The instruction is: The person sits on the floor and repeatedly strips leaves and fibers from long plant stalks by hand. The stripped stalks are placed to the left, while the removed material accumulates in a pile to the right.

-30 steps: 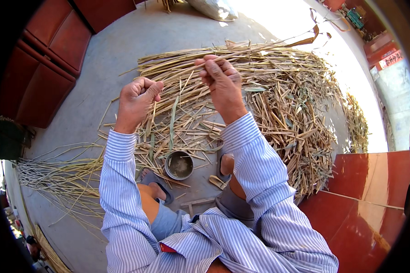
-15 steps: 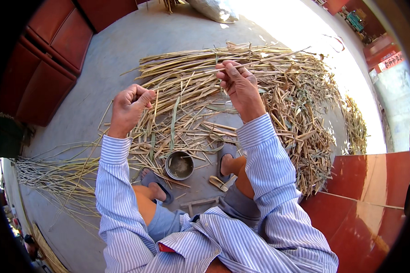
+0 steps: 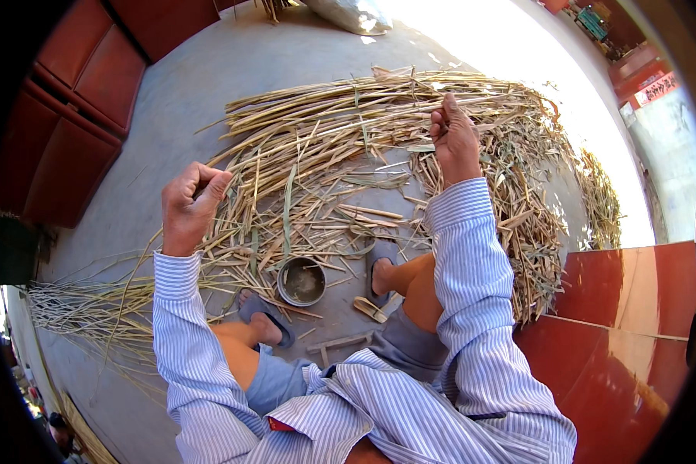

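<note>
My left hand [image 3: 189, 207] is raised at the left, its thumb and fingers pinched together. What they hold, if anything, is too fine to make out. A long thin stalk runs down and left from beside that wrist. Farther right, my right hand [image 3: 458, 141] is closed in a pinch over the pile, with a thin dry stalk at its fingertips that blends into the stalks behind. Beneath both hands lies a heap of long yellow-brown dry stalks [image 3: 317, 124]. Short cut pieces [image 3: 356, 213] and leaf scraps litter the floor nearer my feet.
A round metal bowl [image 3: 301, 281] stands between my sandalled feet. Dry husks and leaves [image 3: 530, 232] are heaped at the right. Thin pale stems [image 3: 93, 305] fan out at the left. Dark red cabinets [image 3: 69, 147] stand far left, a red panel [image 3: 603, 348] at the right, and a whitish sack [image 3: 356, 14] at the back.
My hands have drawn farther apart. The left has moved left and down, and the right has shifted right. Both remain closed in a pinch.
</note>
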The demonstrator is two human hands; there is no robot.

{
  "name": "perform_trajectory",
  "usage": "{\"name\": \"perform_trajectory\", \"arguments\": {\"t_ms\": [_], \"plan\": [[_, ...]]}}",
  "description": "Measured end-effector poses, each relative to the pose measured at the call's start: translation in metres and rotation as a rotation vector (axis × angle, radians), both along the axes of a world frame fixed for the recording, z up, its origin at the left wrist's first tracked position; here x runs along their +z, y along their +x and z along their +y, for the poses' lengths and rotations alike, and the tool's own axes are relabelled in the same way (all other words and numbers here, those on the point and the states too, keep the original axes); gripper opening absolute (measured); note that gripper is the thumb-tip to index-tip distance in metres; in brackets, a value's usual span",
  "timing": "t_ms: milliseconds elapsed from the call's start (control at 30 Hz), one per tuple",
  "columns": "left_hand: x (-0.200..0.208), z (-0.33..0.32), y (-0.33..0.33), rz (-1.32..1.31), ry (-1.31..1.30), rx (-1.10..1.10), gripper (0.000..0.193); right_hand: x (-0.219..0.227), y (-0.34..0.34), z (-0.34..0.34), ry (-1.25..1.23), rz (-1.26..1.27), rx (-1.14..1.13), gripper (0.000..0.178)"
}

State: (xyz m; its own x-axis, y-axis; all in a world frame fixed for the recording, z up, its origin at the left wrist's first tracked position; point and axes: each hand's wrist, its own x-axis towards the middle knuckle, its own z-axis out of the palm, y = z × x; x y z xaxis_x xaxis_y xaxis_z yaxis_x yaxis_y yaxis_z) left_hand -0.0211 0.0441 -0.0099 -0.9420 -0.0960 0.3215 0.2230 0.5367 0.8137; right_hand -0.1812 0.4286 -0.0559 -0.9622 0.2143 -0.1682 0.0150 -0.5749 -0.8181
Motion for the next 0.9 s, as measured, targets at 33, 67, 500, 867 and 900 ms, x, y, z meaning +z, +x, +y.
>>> {"name": "perform_trajectory", "arguments": {"t_ms": [33,67,500,867,900], "plan": [[-0.002,-0.001,0.002,-0.021,-0.017,-0.005,0.017,0.000,0.000,0.006,-0.007,-0.001,-0.018,0.021],[-0.004,-0.002,0.003,-0.041,-0.034,-0.009,0.017,-0.001,0.000,0.010,-0.016,0.002,0.007,0.018],[-0.013,0.003,-0.002,-0.072,-0.026,-0.039,0.017,0.018,0.025,-0.024,0.193,0.053,0.571,0.018],[-0.015,0.006,0.002,-0.061,-0.090,-0.052,0.016,0.010,0.026,-0.041,0.428,0.028,0.465,0.024],[-0.013,0.006,0.004,-0.054,-0.102,-0.054,0.017,0.000,0.023,-0.043,0.694,0.077,0.380,0.024]]}}
